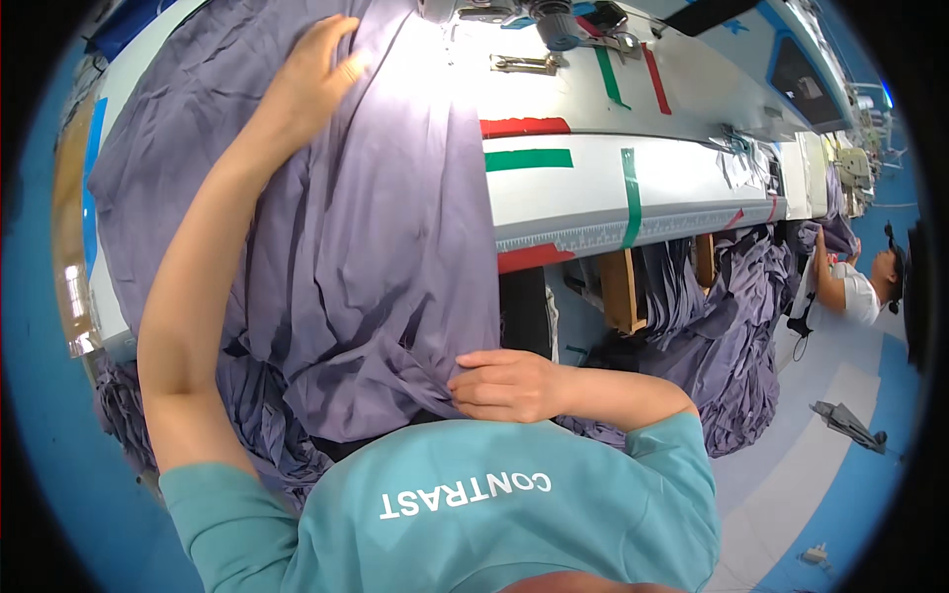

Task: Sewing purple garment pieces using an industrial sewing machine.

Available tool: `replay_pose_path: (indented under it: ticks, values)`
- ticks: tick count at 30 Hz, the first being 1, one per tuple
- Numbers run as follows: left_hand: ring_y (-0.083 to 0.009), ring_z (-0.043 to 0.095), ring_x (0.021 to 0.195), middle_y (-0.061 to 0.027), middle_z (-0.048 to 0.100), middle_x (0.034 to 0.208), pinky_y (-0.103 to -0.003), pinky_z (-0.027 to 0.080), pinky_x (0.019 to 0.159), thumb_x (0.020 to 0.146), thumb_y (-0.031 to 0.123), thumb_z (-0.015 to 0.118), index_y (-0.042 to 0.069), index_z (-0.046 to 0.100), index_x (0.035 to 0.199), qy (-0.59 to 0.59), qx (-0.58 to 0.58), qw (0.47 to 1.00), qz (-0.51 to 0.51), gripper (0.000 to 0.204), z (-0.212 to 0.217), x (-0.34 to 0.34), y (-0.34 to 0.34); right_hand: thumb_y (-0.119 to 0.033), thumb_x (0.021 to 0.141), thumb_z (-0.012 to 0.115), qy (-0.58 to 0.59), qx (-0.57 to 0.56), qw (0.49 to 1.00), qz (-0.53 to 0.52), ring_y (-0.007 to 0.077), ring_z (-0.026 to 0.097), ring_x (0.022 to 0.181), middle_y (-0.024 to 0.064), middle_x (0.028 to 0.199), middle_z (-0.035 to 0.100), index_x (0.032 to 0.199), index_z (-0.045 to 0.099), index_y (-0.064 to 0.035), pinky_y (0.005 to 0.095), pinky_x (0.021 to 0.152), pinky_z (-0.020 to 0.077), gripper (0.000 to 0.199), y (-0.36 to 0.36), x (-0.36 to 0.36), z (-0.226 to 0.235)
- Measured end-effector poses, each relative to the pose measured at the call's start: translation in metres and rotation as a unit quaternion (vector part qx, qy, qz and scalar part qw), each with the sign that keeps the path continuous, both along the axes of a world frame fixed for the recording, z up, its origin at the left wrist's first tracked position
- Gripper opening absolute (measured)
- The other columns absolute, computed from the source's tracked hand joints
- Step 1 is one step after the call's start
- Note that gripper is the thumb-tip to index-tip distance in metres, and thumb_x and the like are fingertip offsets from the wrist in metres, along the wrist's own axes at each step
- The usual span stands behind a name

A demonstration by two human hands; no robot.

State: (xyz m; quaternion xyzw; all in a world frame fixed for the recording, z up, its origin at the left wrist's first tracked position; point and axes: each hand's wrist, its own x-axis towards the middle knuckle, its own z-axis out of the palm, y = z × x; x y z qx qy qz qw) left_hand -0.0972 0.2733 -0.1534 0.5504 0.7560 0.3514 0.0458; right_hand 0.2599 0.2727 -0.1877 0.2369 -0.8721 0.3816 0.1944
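Note:
A large grey-purple cloth (pixel 395 227) covers the left of the sewing table and drapes over its front edge toward my lap. My left hand (pixel 321 74) rests on the cloth at the far side, thumb apart from the fingers, left of the bright light under the sewing machine head (pixel 484 10). Close to my body, my right hand (pixel 509 385) has its fingers pressed together on the cloth's right edge; its thumb is hidden. The cloth runs up to the needle area, where glare washes out detail.
A metal plate (pixel 524 64) lies on the machine bed. Red and green tape strips (pixel 631 198) mark the table, and a ruler (pixel 593 237) follows its front edge. More purple cloth (pixel 736 346) hangs at the right, below the table. Another person (pixel 855 287) works at the far right.

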Motion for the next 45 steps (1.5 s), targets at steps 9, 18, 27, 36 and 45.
replay_pose_path:
  ticks: [9,18,27,36,45]
  values:
    - [-0.0344,0.062,0.084,-0.0219,0.061,0.089,-0.043,0.047,0.071,0.088,0.015,0.054,0.001,0.058,0.102,-0.065,0.005,0.997,0.032,0.021,-0.003,-0.007,0.071,-0.005,0.080,0.059,-0.084,0.030,0.994,-0.066,0.0247,0.066,0.096,0.0142,0.095,0.064,0.087,0.065,0.0030,0.0439,0.099,0.0488,0.012,-0.008,0.027,-0.002]
    - [-0.0396,0.061,0.092,-0.0178,0.064,0.098,-0.046,0.049,0.076,0.088,0.021,0.055,0.007,0.061,0.101,0.026,0.071,0.986,0.152,0.020,-0.007,-0.016,0.092,-0.005,0.077,0.062,-0.026,-0.016,0.994,-0.101,0.0208,0.066,0.094,0.0079,0.090,0.065,0.081,0.064,-0.0020,0.0458,0.103,0.0453,0.005,-0.007,0.046,-0.017]
    - [-0.0390,0.062,0.096,-0.0171,0.065,0.104,-0.047,0.050,0.079,0.088,0.025,0.055,0.011,0.062,0.104,0.052,0.059,0.989,0.128,0.023,-0.005,-0.040,0.105,-0.009,0.076,0.064,0.008,0.047,0.990,-0.134,0.0167,0.066,0.089,0.0040,0.085,0.063,0.069,0.061,-0.0063,0.0514,0.102,0.0440,0.008,0.007,0.030,-0.026]
    - [-0.0401,0.058,0.108,-0.0229,0.061,0.116,-0.048,0.048,0.086,0.092,0.028,0.049,0.002,0.060,0.106,0.068,-0.053,0.984,0.155,0.031,0.002,-0.072,0.128,-0.010,0.078,0.062,-0.005,0.035,0.992,-0.118,0.0167,0.066,0.099,0.0033,0.085,0.062,0.067,0.061,-0.0083,0.0563,0.104,0.0390,0.011,0.022,0.013,-0.025]
    - [-0.0397,0.061,0.100,-0.0242,0.064,0.105,-0.045,0.050,0.082,0.091,0.022,0.049,0.001,0.062,0.102,0.014,0.086,0.992,0.087,0.027,0.004,-0.032,0.105,-0.009,0.081,0.061,0.012,0.002,0.993,-0.114,0.0169,0.067,0.102,0.0037,0.091,0.064,0.067,0.059,-0.0090,0.0583,0.109,0.0298,0.014,0.013,0.023,-0.027]
